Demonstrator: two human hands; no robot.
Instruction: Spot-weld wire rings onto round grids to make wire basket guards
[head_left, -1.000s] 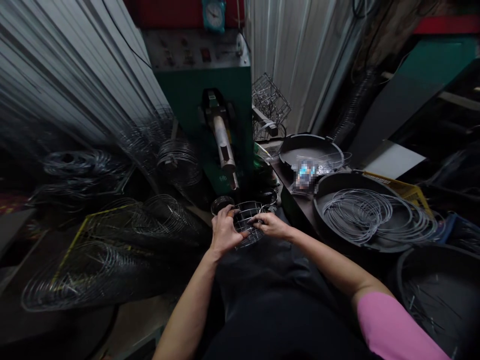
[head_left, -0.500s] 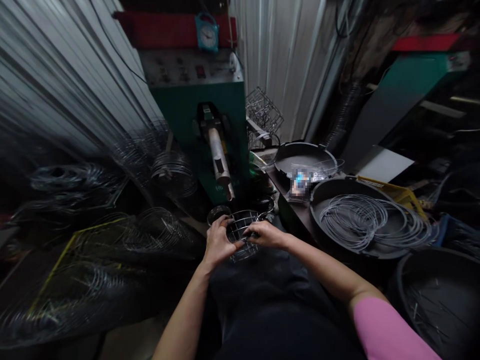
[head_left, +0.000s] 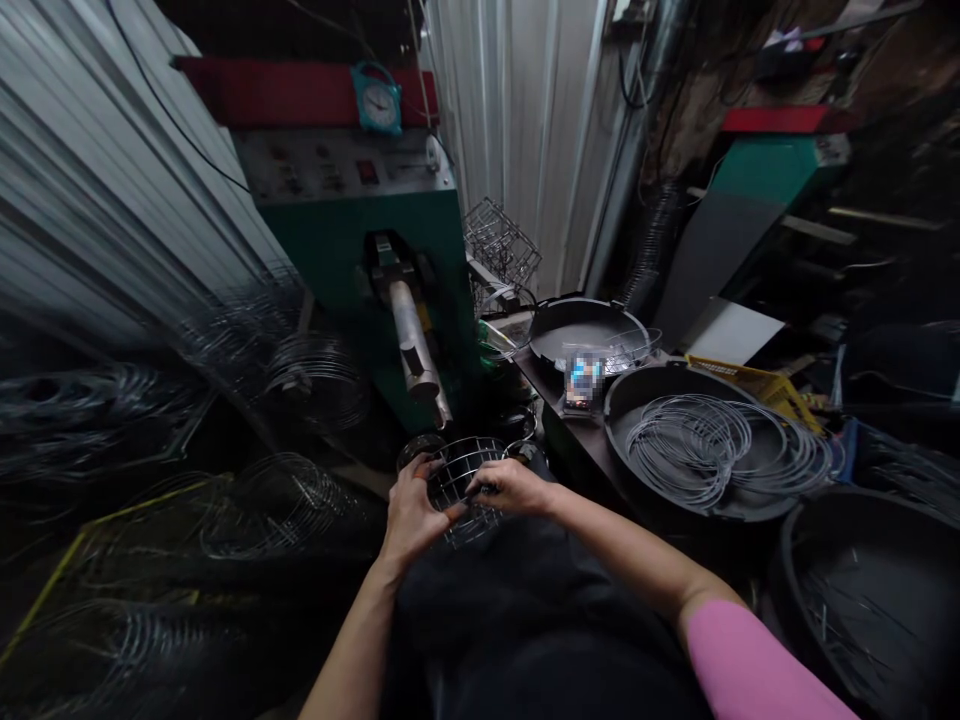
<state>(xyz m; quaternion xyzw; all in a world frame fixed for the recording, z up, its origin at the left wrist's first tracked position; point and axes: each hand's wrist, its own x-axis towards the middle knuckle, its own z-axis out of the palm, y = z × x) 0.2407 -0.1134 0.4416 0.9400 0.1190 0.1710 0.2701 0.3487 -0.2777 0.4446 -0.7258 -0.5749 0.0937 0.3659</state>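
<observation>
Head view, wire basket: The rounded wire basket (head_left: 459,472) sits above the worker's dark apron (head_left: 525,590), below the tip of the green machine's (head_left: 450,260) metal arm (head_left: 410,340).
Work on the cage: Curved and crossing wires already form a mesh, apparently largely built; what remains cannot be told.
Lie of the cage: Its curved upper rim faces the machine, and its longer span seems to run left to right; its open side is unclear.
Left hand: The left hand (head_left: 412,510) grips the basket's left side, thumb and fingers partly spread.
Right hand: The right hand (head_left: 510,487) bends its fingers inward over the mesh; whether they close on 1 wire or more cannot be told.
</observation>
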